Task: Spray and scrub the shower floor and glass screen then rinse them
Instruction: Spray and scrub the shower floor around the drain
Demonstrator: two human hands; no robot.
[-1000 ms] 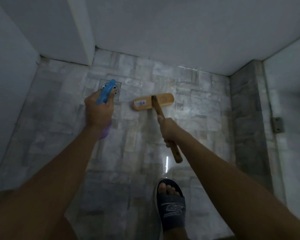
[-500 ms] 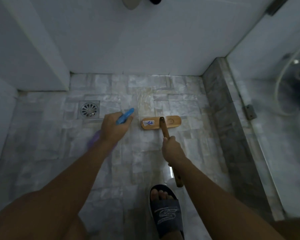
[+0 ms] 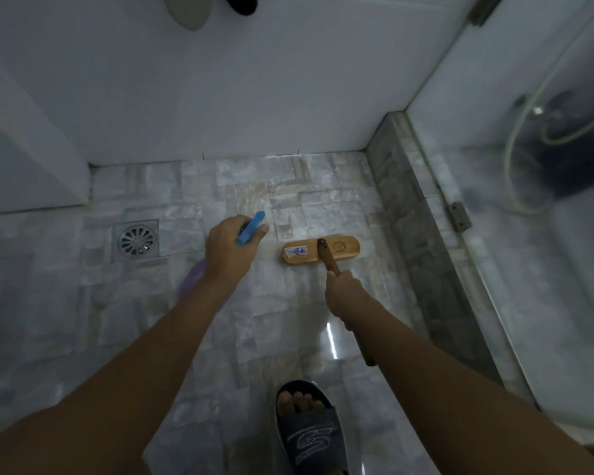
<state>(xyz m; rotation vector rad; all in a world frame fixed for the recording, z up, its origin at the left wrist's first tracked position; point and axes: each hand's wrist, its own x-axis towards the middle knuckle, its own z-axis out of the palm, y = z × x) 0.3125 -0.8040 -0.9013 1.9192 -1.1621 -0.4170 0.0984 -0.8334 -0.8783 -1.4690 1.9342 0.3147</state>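
Note:
My left hand (image 3: 228, 253) grips a spray bottle (image 3: 251, 227) with a blue trigger head and a purple body that shows below my wrist. The nozzle points at the pale stone-tiled shower floor (image 3: 288, 207). A wooden scrub brush (image 3: 321, 251) rests head-down on the floor just right of the bottle. My right hand (image 3: 345, 294) is closed round its wooden handle, whose end sticks out behind my forearm. The glass screen (image 3: 528, 200) stands along the right side, on a dark stone kerb (image 3: 412, 234).
A round metal floor drain (image 3: 136, 240) sits left of my left hand. White walls close the back and left. My foot in a dark slider (image 3: 309, 430) stands at the bottom middle. A hose and a dark object show behind the glass.
The view has swung up and right. My left hand with the bottle moved from over the drain to beside the brush head. The brush sits further right of the drain.

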